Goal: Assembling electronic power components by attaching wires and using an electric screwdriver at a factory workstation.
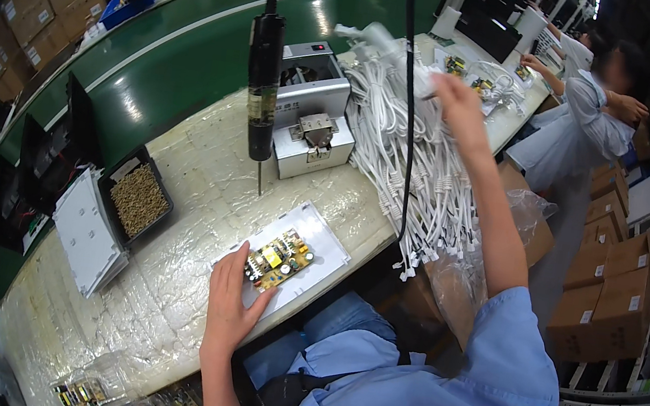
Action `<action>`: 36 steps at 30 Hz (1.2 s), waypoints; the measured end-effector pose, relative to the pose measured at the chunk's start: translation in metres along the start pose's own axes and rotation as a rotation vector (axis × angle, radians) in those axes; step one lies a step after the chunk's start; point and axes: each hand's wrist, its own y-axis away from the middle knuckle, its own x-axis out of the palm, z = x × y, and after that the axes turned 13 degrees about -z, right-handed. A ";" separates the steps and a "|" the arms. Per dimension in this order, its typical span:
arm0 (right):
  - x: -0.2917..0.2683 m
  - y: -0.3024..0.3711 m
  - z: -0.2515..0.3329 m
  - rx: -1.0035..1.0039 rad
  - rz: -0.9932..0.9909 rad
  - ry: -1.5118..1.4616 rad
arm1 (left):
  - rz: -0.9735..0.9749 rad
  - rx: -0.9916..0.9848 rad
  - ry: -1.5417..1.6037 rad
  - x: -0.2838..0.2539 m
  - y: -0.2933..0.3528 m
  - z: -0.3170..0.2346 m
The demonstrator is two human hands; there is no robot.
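Note:
A green-yellow circuit board (281, 260) with a bright yellow transformer lies on a flat white plastic panel (319, 235) near the table's front edge. My left hand (231, 293) rests at the left side of both, fingers stretched out and thumb spread along the board's lower edge. My right hand (457, 105) is raised over a large heap of white power cords (399, 139), its fingers closed. A whitish, motion-smeared piece (390, 47) extends left from it; its kind is unclear. An electric screwdriver (262, 88) hangs point down just beyond the panel, held by neither hand.
Behind the screwdriver stands a silver screw feeder (313, 140). To the left are a black bin of small brass-coloured screws (138, 199), stacked white panels (91, 234) and black housings (64, 123). A green conveyor (174, 35) runs behind. Co-workers (591, 115) sit at far right.

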 end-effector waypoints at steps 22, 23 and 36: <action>0.054 0.244 0.112 0.530 1.201 -0.642 | -0.193 -0.567 1.019 -0.049 0.013 -0.042; 0.059 0.244 0.103 0.565 1.273 -0.675 | -0.299 -0.504 0.971 -0.048 0.014 -0.030; 0.027 0.220 0.038 0.590 1.393 -0.665 | -0.617 -0.431 1.048 -0.071 -0.037 0.024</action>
